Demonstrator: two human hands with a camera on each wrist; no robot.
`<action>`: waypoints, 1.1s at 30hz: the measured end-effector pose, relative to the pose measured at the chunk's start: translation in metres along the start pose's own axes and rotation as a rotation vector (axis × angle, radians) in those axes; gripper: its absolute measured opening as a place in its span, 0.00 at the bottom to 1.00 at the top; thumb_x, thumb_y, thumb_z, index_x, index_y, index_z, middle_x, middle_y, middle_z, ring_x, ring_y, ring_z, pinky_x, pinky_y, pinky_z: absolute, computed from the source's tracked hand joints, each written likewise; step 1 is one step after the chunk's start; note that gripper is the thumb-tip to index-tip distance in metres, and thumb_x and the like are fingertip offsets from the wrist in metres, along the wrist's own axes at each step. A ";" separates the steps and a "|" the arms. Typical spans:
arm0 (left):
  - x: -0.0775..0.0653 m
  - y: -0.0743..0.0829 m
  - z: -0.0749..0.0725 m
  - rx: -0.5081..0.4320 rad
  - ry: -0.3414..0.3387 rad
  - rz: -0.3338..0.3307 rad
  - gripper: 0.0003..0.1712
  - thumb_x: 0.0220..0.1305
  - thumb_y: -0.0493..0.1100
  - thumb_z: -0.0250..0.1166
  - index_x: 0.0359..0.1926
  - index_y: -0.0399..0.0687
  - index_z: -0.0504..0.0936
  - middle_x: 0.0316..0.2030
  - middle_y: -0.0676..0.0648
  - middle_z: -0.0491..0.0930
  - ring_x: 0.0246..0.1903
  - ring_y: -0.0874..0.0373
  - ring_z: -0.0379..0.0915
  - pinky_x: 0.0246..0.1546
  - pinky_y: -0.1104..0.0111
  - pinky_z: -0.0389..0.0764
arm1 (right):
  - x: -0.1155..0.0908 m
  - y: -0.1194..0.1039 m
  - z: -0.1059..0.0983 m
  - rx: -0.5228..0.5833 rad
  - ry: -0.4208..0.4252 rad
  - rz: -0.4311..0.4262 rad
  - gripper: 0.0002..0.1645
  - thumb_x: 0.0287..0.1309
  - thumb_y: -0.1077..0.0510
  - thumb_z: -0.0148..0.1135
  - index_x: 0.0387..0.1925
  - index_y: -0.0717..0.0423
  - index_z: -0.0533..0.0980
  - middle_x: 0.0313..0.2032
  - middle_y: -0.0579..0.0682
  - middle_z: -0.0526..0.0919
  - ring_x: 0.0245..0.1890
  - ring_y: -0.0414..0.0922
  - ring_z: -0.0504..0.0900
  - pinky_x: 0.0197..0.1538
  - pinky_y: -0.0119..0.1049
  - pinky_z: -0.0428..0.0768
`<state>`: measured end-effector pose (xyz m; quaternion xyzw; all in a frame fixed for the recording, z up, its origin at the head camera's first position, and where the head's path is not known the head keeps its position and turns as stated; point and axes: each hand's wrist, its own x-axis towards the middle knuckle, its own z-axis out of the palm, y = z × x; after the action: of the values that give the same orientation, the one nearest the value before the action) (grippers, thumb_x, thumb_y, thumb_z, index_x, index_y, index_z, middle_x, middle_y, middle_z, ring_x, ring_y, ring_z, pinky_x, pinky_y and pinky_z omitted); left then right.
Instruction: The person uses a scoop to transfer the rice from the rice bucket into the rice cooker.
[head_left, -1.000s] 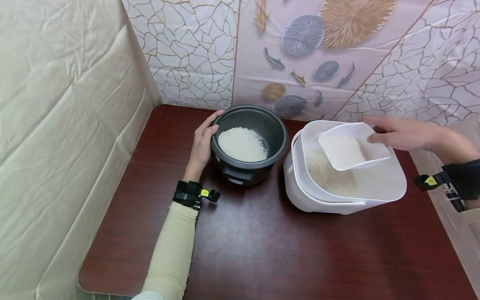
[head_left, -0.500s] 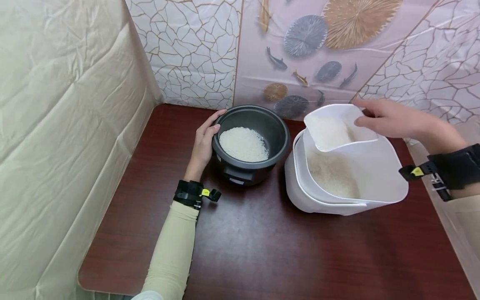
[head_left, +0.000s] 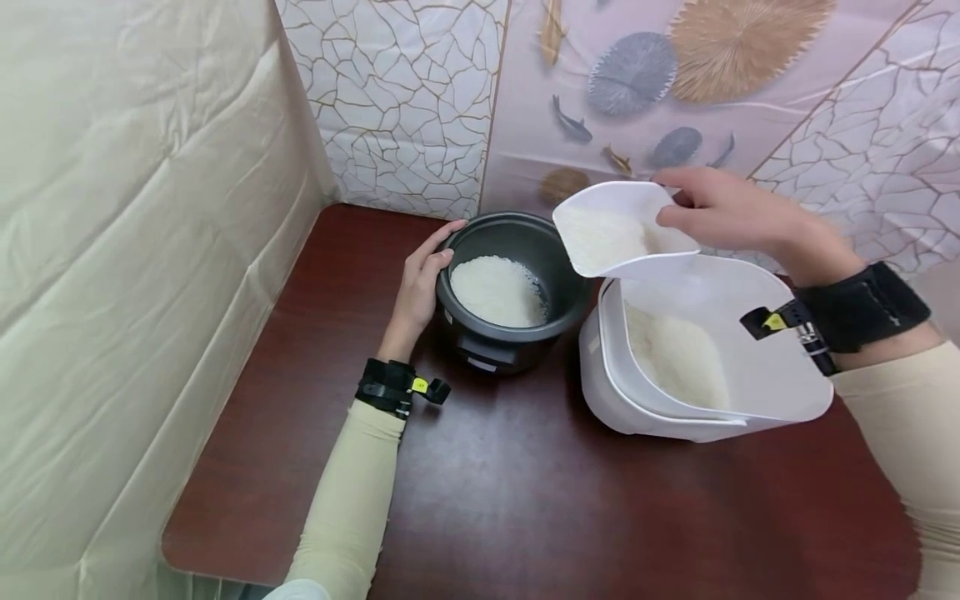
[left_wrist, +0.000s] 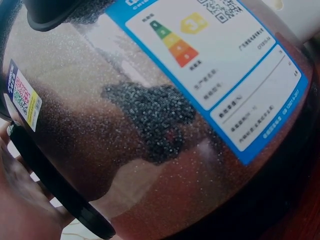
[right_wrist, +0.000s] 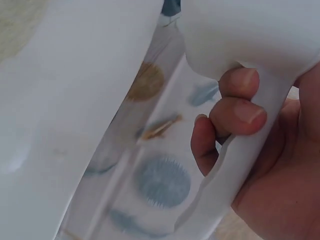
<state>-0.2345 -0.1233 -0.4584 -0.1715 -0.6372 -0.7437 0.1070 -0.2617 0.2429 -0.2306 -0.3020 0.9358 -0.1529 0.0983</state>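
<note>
A dark rice cooker point(head_left: 517, 333) with a heap of white rice point(head_left: 495, 292) in its pot stands at the middle back. My left hand point(head_left: 416, 287) holds its left side, fingers at the rim; in the left wrist view fingers show behind the black side handle point(left_wrist: 55, 185). My right hand point(head_left: 727, 208) grips a white scoop point(head_left: 641, 196) by its handle, fingers curled round it in the right wrist view. The scoop carries rice point(head_left: 603, 237) and is raised between the cooker and a white rice bin point(head_left: 780, 367), overlapping the bin's back rim.
More rice point(head_left: 682, 358) lies inside the bin, right of the cooker. Both stand on a dark red-brown table point(head_left: 480, 492). A patterned cloth wall point(head_left: 412, 108) rises close behind, and a cream quilted cloth point(head_left: 142, 275) borders the left side.
My right hand has lifted the filled scoop out of the bin and moved it left toward the cooker. The left hand stays on the cooker's side; the view has shifted slightly.
</note>
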 end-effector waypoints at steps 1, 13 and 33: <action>0.000 0.000 0.001 -0.003 -0.003 -0.003 0.28 0.81 0.45 0.48 0.76 0.50 0.75 0.71 0.48 0.76 0.67 0.50 0.75 0.68 0.56 0.72 | 0.003 -0.002 0.001 0.000 0.008 -0.004 0.14 0.75 0.60 0.53 0.57 0.56 0.77 0.37 0.52 0.84 0.33 0.45 0.78 0.38 0.31 0.72; 0.002 -0.001 0.006 0.011 -0.016 0.005 0.27 0.81 0.46 0.49 0.75 0.52 0.75 0.70 0.49 0.77 0.66 0.52 0.75 0.68 0.55 0.72 | 0.025 -0.011 0.024 0.042 0.041 0.036 0.18 0.72 0.60 0.52 0.57 0.57 0.80 0.37 0.54 0.87 0.34 0.47 0.81 0.37 0.32 0.73; 0.003 0.007 -0.001 0.002 -0.010 -0.012 0.28 0.80 0.40 0.48 0.75 0.41 0.73 0.71 0.42 0.76 0.67 0.46 0.74 0.69 0.51 0.70 | 0.042 -0.025 0.036 -0.114 0.172 -0.003 0.08 0.66 0.60 0.53 0.36 0.52 0.79 0.19 0.47 0.66 0.26 0.50 0.68 0.33 0.43 0.64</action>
<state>-0.2344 -0.1252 -0.4515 -0.1715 -0.6395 -0.7428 0.0997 -0.2714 0.1906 -0.2591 -0.2945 0.9475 -0.1248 -0.0001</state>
